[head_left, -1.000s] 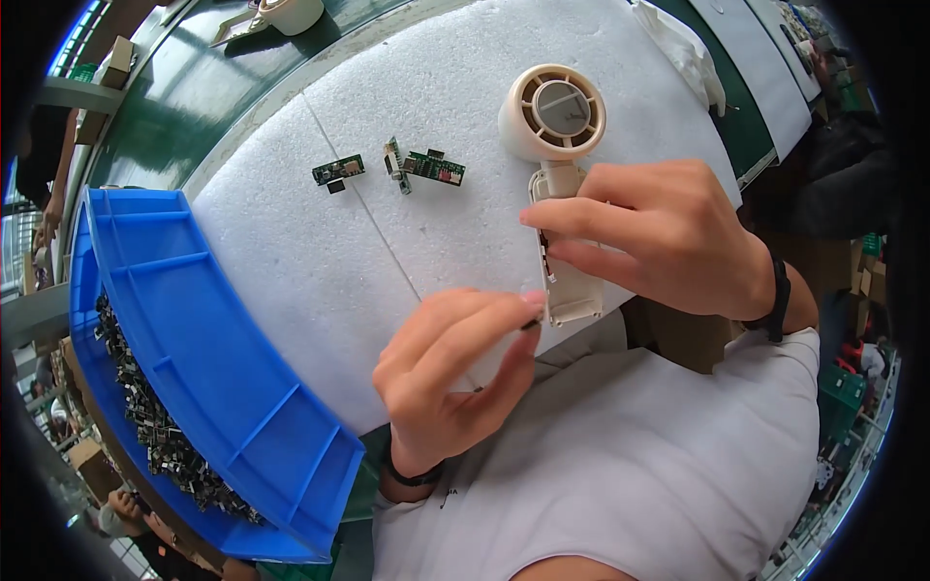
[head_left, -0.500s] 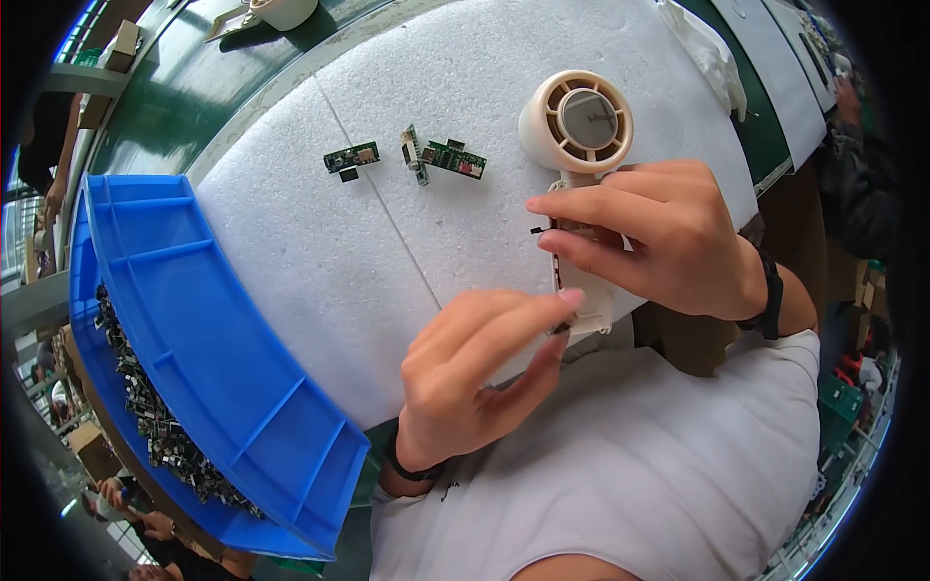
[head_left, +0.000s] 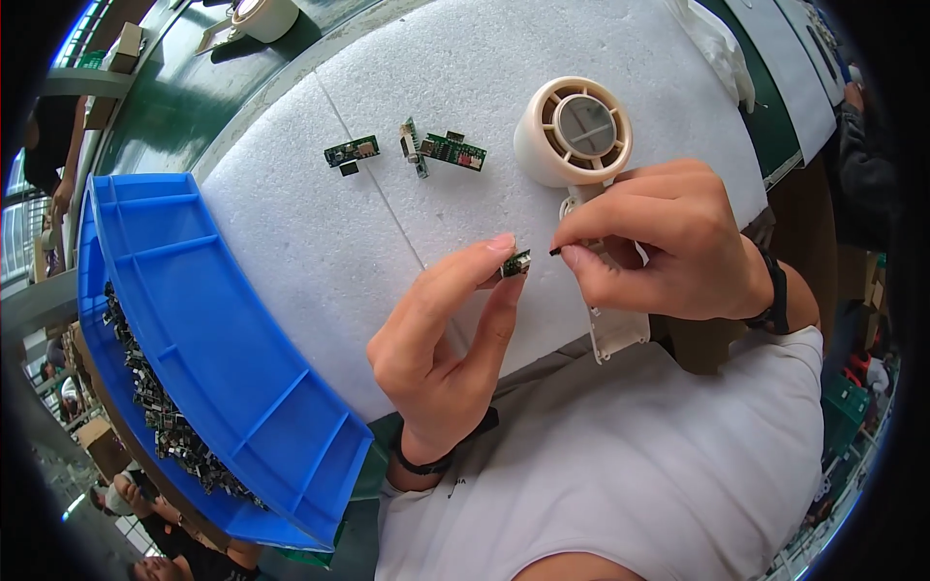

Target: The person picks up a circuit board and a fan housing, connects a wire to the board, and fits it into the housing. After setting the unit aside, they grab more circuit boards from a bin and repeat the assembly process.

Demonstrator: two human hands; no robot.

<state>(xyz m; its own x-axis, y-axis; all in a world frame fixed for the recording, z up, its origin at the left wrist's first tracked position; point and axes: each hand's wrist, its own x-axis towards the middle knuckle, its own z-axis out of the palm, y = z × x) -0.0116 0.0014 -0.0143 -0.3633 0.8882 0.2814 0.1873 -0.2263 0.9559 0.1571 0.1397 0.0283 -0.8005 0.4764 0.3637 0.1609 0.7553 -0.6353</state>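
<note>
Between the thumb and forefinger of my left hand (head_left: 441, 339) is a small green circuit board (head_left: 516, 263), its near part hidden by the fingertips. Close to its right, my right hand (head_left: 668, 237) pinches a small black connector (head_left: 555, 252); any wire on it is hidden. Under and behind my right hand lies a cream handheld fan (head_left: 539, 145), its round slotted head pointing away from me. The fan's open white handle shell (head_left: 618, 332) shows below the right hand, near my shirt. A narrow gap separates the board from the connector.
On the white foam sheet (head_left: 281, 252) lie a green circuit board (head_left: 352, 151) and two more boards (head_left: 455, 152) touching each other. A blue bin (head_left: 223, 320) at left holds many small boards. A white bag (head_left: 722, 58) lies far right, a cream cup-like part (head_left: 266, 17) far left.
My left hand has moved up and left from the handle's lower end, now with the circuit board in its fingers. The handle has swung slightly right; my right hand's fingertips moved slightly right and down.
</note>
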